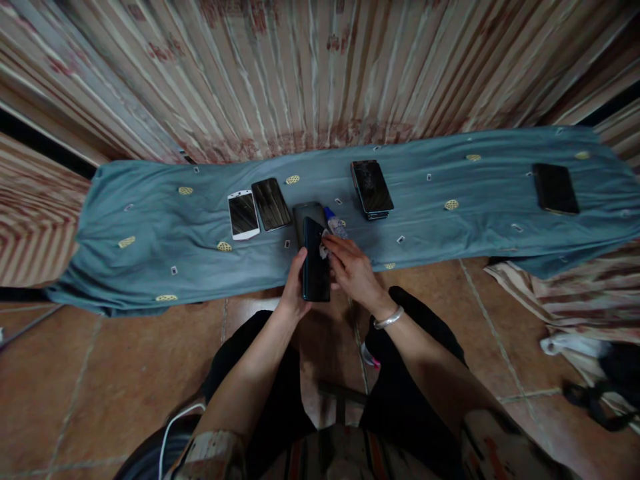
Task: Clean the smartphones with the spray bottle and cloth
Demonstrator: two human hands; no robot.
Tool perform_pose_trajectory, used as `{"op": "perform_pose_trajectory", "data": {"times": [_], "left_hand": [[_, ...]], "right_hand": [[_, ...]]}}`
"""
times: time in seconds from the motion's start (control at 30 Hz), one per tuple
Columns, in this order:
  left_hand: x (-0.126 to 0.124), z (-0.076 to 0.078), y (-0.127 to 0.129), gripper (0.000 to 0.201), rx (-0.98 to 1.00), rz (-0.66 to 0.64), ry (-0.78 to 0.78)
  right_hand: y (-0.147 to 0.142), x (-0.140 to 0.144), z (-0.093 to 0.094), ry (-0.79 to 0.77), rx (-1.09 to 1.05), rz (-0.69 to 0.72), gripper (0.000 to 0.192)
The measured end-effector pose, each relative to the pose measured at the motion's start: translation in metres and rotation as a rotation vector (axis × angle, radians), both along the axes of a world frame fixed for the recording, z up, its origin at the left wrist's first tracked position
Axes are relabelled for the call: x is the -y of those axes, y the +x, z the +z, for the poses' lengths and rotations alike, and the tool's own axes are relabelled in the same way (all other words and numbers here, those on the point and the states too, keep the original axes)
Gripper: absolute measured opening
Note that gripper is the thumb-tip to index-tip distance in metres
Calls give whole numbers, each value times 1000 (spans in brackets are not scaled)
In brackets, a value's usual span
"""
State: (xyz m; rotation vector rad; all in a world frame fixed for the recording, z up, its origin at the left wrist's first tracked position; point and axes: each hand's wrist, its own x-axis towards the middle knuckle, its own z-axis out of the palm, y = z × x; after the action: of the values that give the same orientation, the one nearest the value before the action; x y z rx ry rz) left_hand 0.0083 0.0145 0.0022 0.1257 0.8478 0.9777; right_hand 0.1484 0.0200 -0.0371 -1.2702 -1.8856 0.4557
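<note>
Left hand (295,293) grips a dark, glossy rectangular smartphone (316,267) by its lower left edge, fingers wrapped behind, screen tilted up toward the head camera; held off the floor, just over the near edge of the long teal-blue cloth with yellow woven patches (150,227). Probably held this way so the glass faces up and stays steady for rubbing.

Right hand (353,267) is pinched on a small whitish wad of wipe or tissue (324,248), pressing it onto the upper right part of the phone's screen. Silver metal bangle (389,318) on that wrist.

Just behind the held phone, on the cloth: another dark slab-like phone (309,212), partly hidden, and a small clear bottle with a blue cap (334,222) lying on its side, close to the right hand, likely within reach for the wiping.

More phones laid flat, screens up, spaced in a row on the cloth: white-framed smartphone (243,215) touching or just beside a black smartphone (271,204) to the left; black phones in a stack (371,188) right of centre; one black phone (555,188) well apart at far right. Cloth seems to serve as a soft mat over the brown tiled floor (100,373).
</note>
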Motion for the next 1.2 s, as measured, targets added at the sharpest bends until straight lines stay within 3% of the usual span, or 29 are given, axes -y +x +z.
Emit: {"op": "perform_pose_trajectory", "data": {"times": [0.57,0.77,0.97,1.2], "left_hand": [[-2,2,7,25,-62,132,2],[-2,-4,7,28,-20,140,23],[-1,-8,11,18,-56,165,17],[7,-7,17,19,-61,40,-11]], "right_hand": [[-6,10,6,21,-50,45,39],[-8,12,9,32,-51,44,39],[-8,10,12,59,-53,39,42],[-1,1,16,60,-54,24,45]]}}
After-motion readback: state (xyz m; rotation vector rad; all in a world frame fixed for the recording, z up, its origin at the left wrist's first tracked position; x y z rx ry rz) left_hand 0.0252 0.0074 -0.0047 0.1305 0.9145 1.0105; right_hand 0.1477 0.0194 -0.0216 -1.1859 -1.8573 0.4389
